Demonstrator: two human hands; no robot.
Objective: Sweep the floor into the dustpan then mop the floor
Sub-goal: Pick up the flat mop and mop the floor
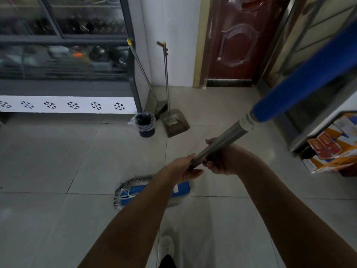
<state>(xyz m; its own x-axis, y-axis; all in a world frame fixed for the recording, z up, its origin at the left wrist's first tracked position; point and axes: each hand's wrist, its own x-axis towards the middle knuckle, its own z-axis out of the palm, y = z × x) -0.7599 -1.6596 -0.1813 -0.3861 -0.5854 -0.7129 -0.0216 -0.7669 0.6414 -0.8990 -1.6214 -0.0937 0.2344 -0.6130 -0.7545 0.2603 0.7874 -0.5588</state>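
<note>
both curled round the silver metal mop pole (pixel 218 146) with blue foam sleeve: left hand (pixel 183 170) lower, right hand (pixel 222 163) just above. blue fringed flat mop head (pixel 133 192) on pale tiled floor (pixel 58 161), partly behind the left forearm. brown long-handled dustpan (pixel 175 122) and dark broom (pixel 161 109) against the white wall (pixel 173 35).
</note>
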